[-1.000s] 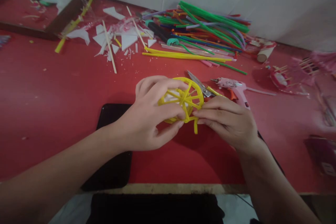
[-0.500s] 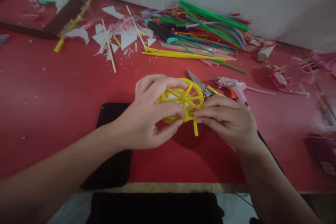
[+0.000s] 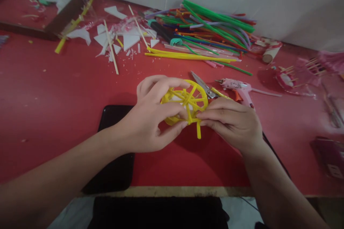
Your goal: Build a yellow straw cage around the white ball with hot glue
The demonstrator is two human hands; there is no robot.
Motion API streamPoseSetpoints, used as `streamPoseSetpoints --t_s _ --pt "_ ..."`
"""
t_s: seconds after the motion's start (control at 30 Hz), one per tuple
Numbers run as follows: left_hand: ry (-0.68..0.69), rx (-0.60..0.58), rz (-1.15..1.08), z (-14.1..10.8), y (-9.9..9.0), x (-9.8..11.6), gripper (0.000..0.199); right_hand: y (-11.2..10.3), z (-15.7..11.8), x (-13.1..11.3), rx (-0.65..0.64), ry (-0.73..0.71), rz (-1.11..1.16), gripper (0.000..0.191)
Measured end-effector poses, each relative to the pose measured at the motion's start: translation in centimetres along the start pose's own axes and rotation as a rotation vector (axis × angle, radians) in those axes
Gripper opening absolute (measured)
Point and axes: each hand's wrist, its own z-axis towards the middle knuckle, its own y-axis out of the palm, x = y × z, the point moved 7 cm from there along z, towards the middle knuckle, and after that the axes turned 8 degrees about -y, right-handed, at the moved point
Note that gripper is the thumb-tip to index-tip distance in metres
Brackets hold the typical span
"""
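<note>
A yellow wheel-like frame (image 3: 190, 97) of fuzzy stems, with spokes and something white inside, is held up between both hands. My left hand (image 3: 154, 114) wraps round its left side, fingers over the top and thumb at the lower edge. At the lower right, my right hand (image 3: 232, 123) pinches the frame's rim, close to a short yellow end that hangs down. Just behind the right hand lie open scissors (image 3: 205, 86) and a pink glue gun (image 3: 239, 87).
Coloured fuzzy stems (image 3: 215, 25) are heaped at the back, near white scraps (image 3: 130, 41) and wooden sticks (image 3: 110, 46). A black phone-like slab (image 3: 115, 171) lies under my left forearm. A pink stick model (image 3: 298, 73) stands at the right.
Both hands and the yellow frame have shifted very slightly left. The grip of each hand looks the same.
</note>
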Motion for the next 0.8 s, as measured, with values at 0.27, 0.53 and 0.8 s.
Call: streamPoseSetpoints --t_s 0.27,0.53,0.8 --pt "0.039 0.013 0.044 0.07 -0.18 0.46 0.013 0.09 0.00 -0.05 -0.004 0.007 0.010 0.014" --pt "0.103 0.070 0.142 -0.17 -0.37 0.77 0.008 0.07 -0.02 -0.18 -0.012 -0.011 -0.011 0.015" --pt "0.100 0.081 0.181 -0.02 -0.50 1.02 0.010 0.11 0.21 -0.39 -0.015 0.013 -0.007 0.012"
